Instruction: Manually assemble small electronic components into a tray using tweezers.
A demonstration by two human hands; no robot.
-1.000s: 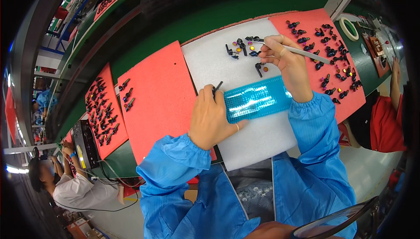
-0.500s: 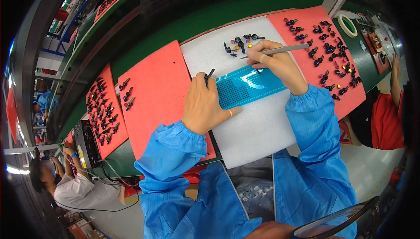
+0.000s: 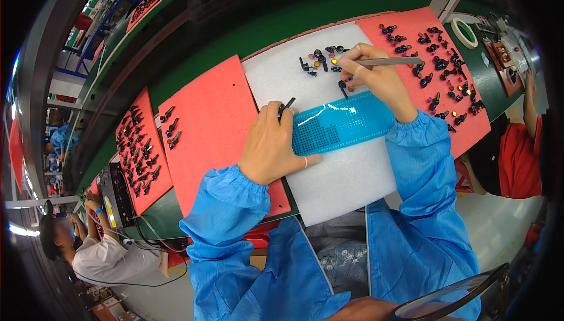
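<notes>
A pair of silver tweezers (image 3: pixel 390 61) is gripped in my right hand (image 3: pixel 379 83), which hangs over the far edge of a blue perforated sheet (image 3: pixel 358 122). The tweezers' tips are hard to make out near the small black parts. Just below those fingers a black stemmed part (image 3: pixel 343 88) shows; whether they touch it I cannot tell. My left hand (image 3: pixel 267 145) rests at the sheet's left end, thumb along its near edge. Between its fingers it holds another small black stemmed part (image 3: pixel 286 107). Beyond the sheet lie several black parts (image 3: pixel 321 59) and small yellow and purple discs (image 3: pixel 334 61).
The sheet lies on a white foam mat (image 3: pixel 346 183). Pink foam mats (image 3: pixel 211 127) flank it, and the right one (image 3: pixel 393 24) carries many black parts. A tape roll (image 3: pixel 465 33) sits at far right. Two other people (image 3: pixel 111 256) are at the sides.
My right hand has shifted slightly away and right, with the tweezers more level. The blue sheet has moved a little right and nearer. A black part now shows beneath the right fingers.
</notes>
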